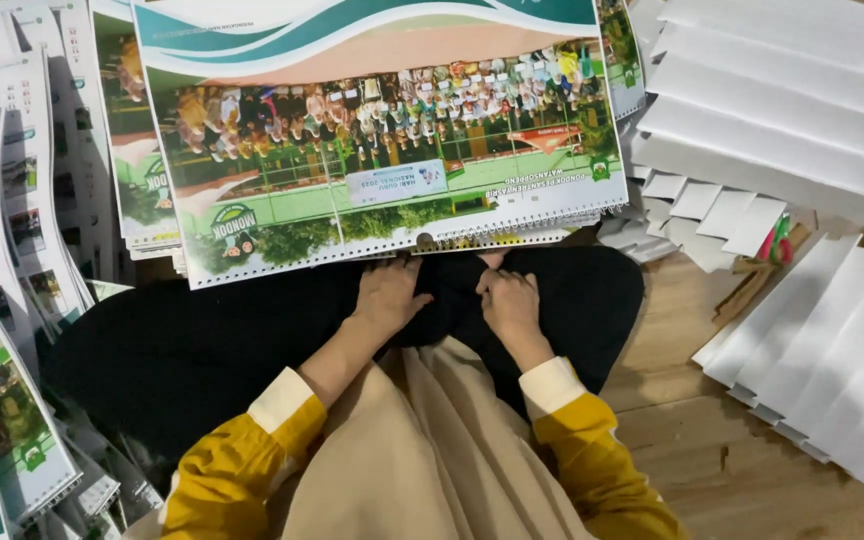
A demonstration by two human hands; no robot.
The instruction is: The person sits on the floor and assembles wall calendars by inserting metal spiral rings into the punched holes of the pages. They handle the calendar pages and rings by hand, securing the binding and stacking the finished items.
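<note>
Calendar stack (382, 150): spiral-bound, printed with a group photo and green banding; resting across the lap, wire binding along the near edge, just beyond both hands.
Position: overhanging the black-clothed knees (202, 350); top calendar skewed a little against the ones beneath.
Risk: likely to slide off toward the floor or fan out if the knees shift, since nothing pins the stack down; wire loops could snag on the fabric.
Left hand (389, 297): fingers loosely curled, half closed, resting on the black fabric; fingertips close under the binding edge, holding nothing.
Right hand (510, 303): curled in the same way, knuckles up, pressed on the fabric just beside the left; empty, and contact with the calendar not clear enough to tell.
Left surroundings: more printed calendars (12, 250) fanned out on the floor.
Right surroundings: overlapping white sheets (812, 340) on the wooden floor (712, 450); another white pile (772, 110) above, small folded pieces (712, 210) between.
</note>
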